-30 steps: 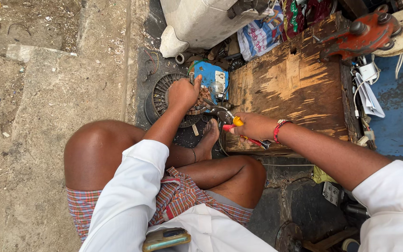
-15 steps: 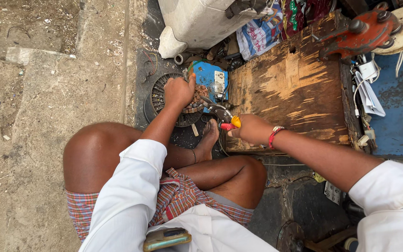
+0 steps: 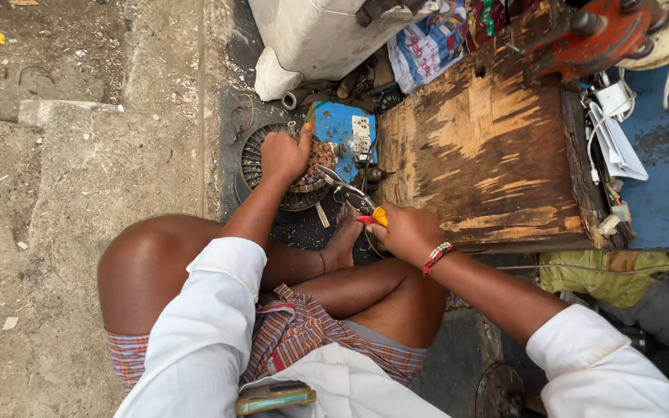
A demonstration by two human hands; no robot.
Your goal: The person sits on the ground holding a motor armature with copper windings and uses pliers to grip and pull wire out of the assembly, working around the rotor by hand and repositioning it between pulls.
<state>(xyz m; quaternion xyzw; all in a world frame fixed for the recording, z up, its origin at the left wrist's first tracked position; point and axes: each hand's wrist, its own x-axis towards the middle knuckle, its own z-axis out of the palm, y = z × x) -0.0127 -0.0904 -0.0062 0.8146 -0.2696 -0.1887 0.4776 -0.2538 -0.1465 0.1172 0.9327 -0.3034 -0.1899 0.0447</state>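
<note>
The person is sitting cross-legged on the ground, and the left hand [image 3: 284,155] is closing down over a round motor stator [image 3: 288,174] — a dark ribbed ring with a clump of coppery winding wire [image 3: 320,155] bunched at its middle. The fingers are curling over the near-left part of the ring and pressing into the wire, so the stator is lying directly under and slightly right of that hand.

The right hand [image 3: 408,232] is gripping a pair of pliers [image 3: 354,203] by their red and yellow handles, wrapped fully round them; the metal jaws are pointing far and left toward the wire clump, reaching its near-right edge. Whether the jaws are biting the wire I cannot tell. The right hand is sitting near and to the right of the stator, not touching it — only the tool is bridging the gap.

Just beyond the stator a blue switch board [image 3: 346,131] with a white socket is lying flat. To the right a worn wooden board [image 3: 489,147] is standing beside the right hand, and a bare foot [image 3: 344,236] is resting just left of that hand.
</note>
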